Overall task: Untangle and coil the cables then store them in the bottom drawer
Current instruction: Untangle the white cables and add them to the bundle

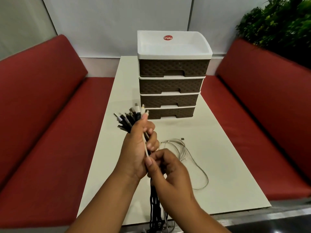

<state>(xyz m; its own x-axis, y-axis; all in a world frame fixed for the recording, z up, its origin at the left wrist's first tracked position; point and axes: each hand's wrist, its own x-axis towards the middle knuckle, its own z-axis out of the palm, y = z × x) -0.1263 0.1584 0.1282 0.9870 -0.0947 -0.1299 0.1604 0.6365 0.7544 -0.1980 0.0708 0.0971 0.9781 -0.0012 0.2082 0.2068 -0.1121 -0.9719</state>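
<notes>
Head view. The left hand [139, 148] grips a bundle of cables [129, 120] in front of the drawer unit [170, 84], fingers curled round it, plug ends fanned out above the fist toward the unit's lowest tier. The right hand [170, 172], just below the left, pinches a white cable [146, 145] between thumb and fingers where it leaves the bundle. Dark cable lengths [156, 209] hang from the hands past the near table [227, 148] edge. A loose grey cable [190, 158] lies on the table, right of the hands and nearer than the unit.

The bottom drawer [170, 113] is closed, as are the three above.

Assessment: sorting appears under way; no coiling is done. Risks: pulling the white cable against the tight fist could tighten knots lower down; the hanging lengths may snag on the table edge; a slackened grip would drop the plugs back into a tangle.
</notes>
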